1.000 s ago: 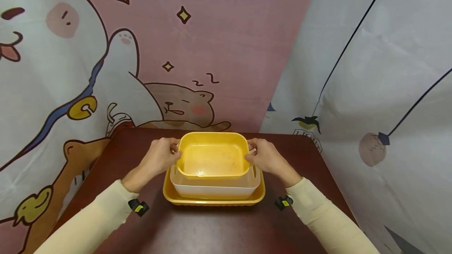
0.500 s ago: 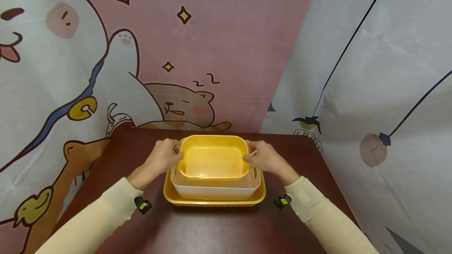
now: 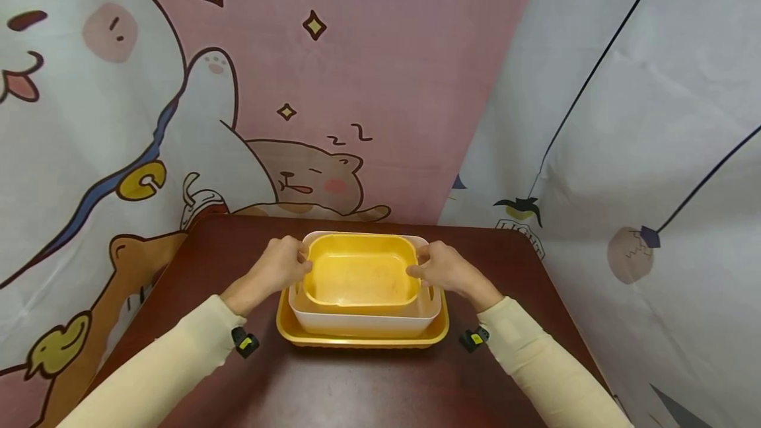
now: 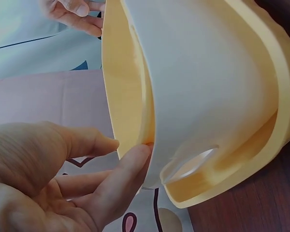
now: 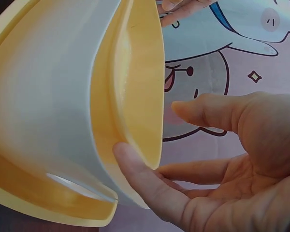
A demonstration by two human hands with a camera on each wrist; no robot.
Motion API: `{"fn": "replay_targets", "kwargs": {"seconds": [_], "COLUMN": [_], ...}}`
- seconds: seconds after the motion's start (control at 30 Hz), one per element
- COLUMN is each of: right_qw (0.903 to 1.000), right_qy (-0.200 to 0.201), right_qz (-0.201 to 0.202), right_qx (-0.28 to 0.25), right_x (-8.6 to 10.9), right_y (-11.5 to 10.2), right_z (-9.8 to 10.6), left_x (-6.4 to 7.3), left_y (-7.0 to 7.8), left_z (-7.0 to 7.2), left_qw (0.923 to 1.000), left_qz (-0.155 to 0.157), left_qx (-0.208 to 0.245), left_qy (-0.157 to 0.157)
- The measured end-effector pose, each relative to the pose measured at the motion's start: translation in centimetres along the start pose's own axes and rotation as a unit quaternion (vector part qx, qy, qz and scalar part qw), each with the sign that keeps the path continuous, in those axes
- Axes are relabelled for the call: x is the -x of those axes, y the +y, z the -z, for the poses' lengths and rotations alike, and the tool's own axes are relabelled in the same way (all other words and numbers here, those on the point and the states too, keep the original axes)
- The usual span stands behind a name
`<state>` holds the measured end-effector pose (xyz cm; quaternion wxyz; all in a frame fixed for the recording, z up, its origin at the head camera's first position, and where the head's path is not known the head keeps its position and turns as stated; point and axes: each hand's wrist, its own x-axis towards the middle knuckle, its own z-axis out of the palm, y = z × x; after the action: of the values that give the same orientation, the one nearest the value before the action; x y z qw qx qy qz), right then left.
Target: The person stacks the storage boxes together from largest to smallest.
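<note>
A small yellow storage basket (image 3: 361,271), rectangular with rounded corners, sits tilted partly within a white storage basket (image 3: 365,324) that has handle slots. My left hand (image 3: 275,268) grips its left end, with thumb and index finger at the rim in the left wrist view. At the right end is my right hand (image 3: 448,271), fingers curled at the rim and index finger against the outer wall in the right wrist view. Its thumb tip looks slightly off the rim there. The white basket stands inside a larger yellow basket (image 3: 362,342).
The baskets stand on a dark red-brown table (image 3: 345,388), toward its back edge. Behind it hangs a pink and white cartoon-printed cloth (image 3: 404,84), and a pale cloth (image 3: 624,117) hangs on the right. A small dark device (image 3: 244,342) is on each wrist.
The small yellow basket has come down a little into the white basket, with both hands moving along. More of the white basket's back rim shows. The outer baskets have hardly moved.
</note>
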<state>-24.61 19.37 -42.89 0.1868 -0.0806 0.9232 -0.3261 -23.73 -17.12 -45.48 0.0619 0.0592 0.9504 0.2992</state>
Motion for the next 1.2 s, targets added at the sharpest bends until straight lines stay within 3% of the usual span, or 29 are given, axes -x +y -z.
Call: {"fn": "replay_targets", "kwargs": {"seconds": [0.2,0.87,1.2], "right_qw": [1.0,0.9996,0.9997], "right_qy": [-0.002,-0.004,-0.003], "right_qz": [-0.001,-0.021,-0.022], "right_qx": [-0.008,-0.018,0.003], "right_x": [0.0,-0.4,-0.5], "right_y": [0.2,0.2,0.0], "right_z": [-0.3,-1.0,-1.9], "left_x": [1.3,0.6,0.6], "left_y": [1.9,2.3,2.4], "left_z": [0.6,-0.2,-0.9], "left_qw": [0.9999,0.9993,0.9986], "left_qz": [0.004,0.002,-0.006], "left_qx": [-0.012,-0.01,-0.031], "left_qy": [-0.008,-0.035,-0.043]}}
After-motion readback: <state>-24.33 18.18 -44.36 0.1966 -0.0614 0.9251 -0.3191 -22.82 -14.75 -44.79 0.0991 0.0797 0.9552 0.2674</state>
